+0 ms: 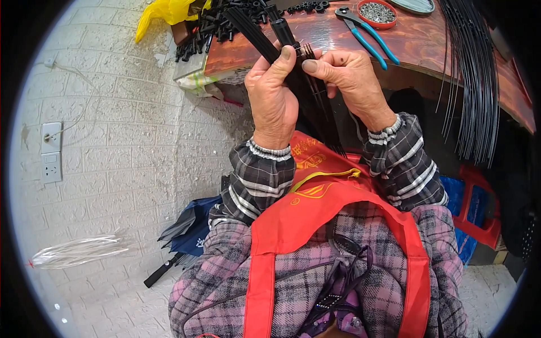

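Observation:
My left hand (272, 100) is closed around a black tubular hub (282, 31), its thumb pressed against the side. A flat bunch of thin black ribs (252, 32) sticks out up and left from that hand. More thin dark ribs (327, 121) hang from the hub toward my lap; the whole looks like part of an umbrella frame. Beside it, my right hand (358, 84) is closed in a pinch at the hub's lower end, where some ribs meet it. The fingertips partly hide what is pinched there.
On the reddish wooden table (417, 53) lie blue-handled pliers (369, 39), a red dish (360, 5) of small metal pieces and a pile of black plastic parts (239, 22). Long black wires (470, 84) hang over its edge at right. A folded blue umbrella (194, 225) leans at the left wall.

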`<action>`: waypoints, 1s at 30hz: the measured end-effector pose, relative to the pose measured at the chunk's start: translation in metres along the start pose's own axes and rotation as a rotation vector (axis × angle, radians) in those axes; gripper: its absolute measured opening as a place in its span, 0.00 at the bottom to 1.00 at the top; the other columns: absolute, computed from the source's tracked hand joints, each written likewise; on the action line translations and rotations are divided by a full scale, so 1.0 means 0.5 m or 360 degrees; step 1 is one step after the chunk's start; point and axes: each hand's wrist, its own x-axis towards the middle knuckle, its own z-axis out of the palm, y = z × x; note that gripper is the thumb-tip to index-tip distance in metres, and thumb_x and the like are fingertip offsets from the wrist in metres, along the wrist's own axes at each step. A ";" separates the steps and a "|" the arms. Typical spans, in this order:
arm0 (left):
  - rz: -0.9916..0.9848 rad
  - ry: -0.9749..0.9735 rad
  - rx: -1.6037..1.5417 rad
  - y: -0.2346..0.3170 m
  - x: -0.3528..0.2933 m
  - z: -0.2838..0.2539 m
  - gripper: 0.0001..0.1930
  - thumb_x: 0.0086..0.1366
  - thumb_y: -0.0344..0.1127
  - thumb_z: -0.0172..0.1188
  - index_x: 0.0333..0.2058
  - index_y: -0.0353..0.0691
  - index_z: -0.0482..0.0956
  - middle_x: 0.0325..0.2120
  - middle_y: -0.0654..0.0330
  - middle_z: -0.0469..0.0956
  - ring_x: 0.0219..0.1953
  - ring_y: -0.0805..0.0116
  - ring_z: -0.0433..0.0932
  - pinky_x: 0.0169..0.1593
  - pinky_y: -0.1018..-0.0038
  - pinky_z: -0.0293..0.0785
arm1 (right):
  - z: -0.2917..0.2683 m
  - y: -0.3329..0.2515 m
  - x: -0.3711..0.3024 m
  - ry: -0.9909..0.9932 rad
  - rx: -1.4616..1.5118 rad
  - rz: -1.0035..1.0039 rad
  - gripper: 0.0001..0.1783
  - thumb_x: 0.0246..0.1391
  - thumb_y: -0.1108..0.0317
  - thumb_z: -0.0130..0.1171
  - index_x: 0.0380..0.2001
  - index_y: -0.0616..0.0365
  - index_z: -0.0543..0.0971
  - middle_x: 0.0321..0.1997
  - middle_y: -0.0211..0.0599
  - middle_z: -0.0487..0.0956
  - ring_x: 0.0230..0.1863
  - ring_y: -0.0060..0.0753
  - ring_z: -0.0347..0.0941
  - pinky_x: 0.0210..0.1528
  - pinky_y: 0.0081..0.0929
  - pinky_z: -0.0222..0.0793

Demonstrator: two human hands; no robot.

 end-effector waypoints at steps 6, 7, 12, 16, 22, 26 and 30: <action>-0.0014 0.0010 -0.0075 -0.002 0.002 -0.008 0.07 0.57 0.29 0.53 0.33 0.32 0.73 0.28 0.57 0.75 0.31 0.69 0.74 0.40 0.76 0.69 | 0.021 -0.003 -0.013 0.0144 -0.0139 -0.0033 0.16 0.44 0.60 0.61 0.13 0.57 0.72 0.12 0.18 0.65 0.12 0.08 0.56 0.11 0.08 0.49; -0.0036 0.0031 -0.0073 -0.004 0.002 -0.009 0.07 0.57 0.29 0.53 0.33 0.32 0.73 0.28 0.57 0.75 0.31 0.69 0.74 0.40 0.76 0.69 | 0.024 -0.006 -0.013 0.0145 -0.0139 -0.0028 0.16 0.44 0.60 0.61 0.13 0.57 0.72 0.12 0.18 0.65 0.12 0.08 0.56 0.11 0.08 0.49; 0.0047 -0.0053 -0.0122 -0.005 -0.005 -0.004 0.07 0.57 0.29 0.53 0.33 0.32 0.73 0.29 0.57 0.75 0.32 0.70 0.74 0.40 0.76 0.69 | 0.024 -0.010 -0.013 0.0132 -0.0102 -0.0006 0.15 0.45 0.60 0.60 0.13 0.57 0.72 0.11 0.18 0.65 0.10 0.08 0.54 0.10 0.08 0.47; 0.0074 -0.0040 -0.0120 -0.008 -0.005 -0.007 0.08 0.57 0.30 0.53 0.34 0.32 0.73 0.29 0.57 0.76 0.32 0.70 0.74 0.41 0.77 0.69 | 0.027 -0.006 -0.009 0.0135 -0.0031 0.0002 0.15 0.45 0.60 0.60 0.14 0.57 0.72 0.11 0.18 0.66 0.10 0.08 0.54 0.10 0.08 0.46; 0.0066 0.0172 0.0130 0.000 -0.007 -0.009 0.08 0.53 0.29 0.59 0.32 0.32 0.74 0.29 0.62 0.75 0.30 0.77 0.72 0.37 0.81 0.68 | 0.033 -0.002 -0.008 0.0087 0.0014 -0.0162 0.15 0.45 0.59 0.59 0.16 0.58 0.74 0.13 0.19 0.67 0.11 0.08 0.56 0.10 0.08 0.47; 0.0304 0.0089 0.0539 0.014 -0.004 0.001 0.08 0.50 0.26 0.61 0.31 0.32 0.75 0.27 0.64 0.75 0.28 0.79 0.71 0.35 0.83 0.66 | 0.037 0.000 -0.008 0.0171 -0.0119 0.0001 0.15 0.45 0.59 0.60 0.18 0.59 0.74 0.13 0.19 0.67 0.12 0.07 0.57 0.11 0.08 0.49; 0.0321 0.0186 0.0416 0.007 0.010 -0.002 0.07 0.50 0.23 0.59 0.31 0.32 0.75 0.26 0.64 0.75 0.27 0.79 0.71 0.34 0.84 0.67 | 0.049 -0.001 -0.005 0.0267 -0.0159 -0.0117 0.14 0.45 0.60 0.60 0.19 0.60 0.75 0.13 0.20 0.68 0.12 0.07 0.57 0.11 0.08 0.50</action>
